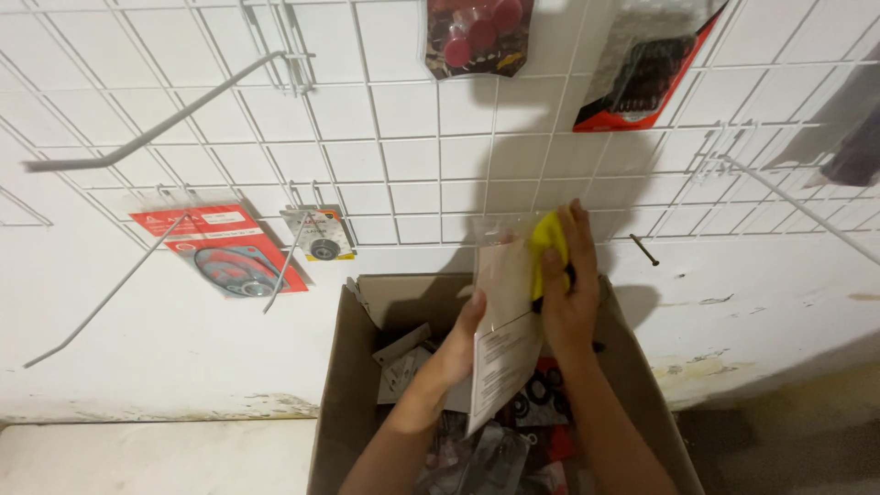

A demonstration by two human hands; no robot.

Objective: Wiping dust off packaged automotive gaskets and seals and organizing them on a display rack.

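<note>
Now both hands' grip on one clear yellow-carded packet [513,302], left hand [456,353] below, right hand [570,293] above.

Bare grid [403,174] at frame centre free for my reach; long hooks [156,124] left, [788,197] right block sides.

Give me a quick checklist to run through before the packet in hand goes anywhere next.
1. Both hands on the packet: ok. The left hand supports its lower side and the right hand grips its yellow top.
2. Packet clear of the cardboard box: ok, it is held above the opening.
3. Free hook on the wire grid: ok, the long hook at upper left is bare.
4. Hanging hole in the packet: cannot tell, the right hand covers the top.
5. More packets left in the box: ok, several show below the hands.
</note>
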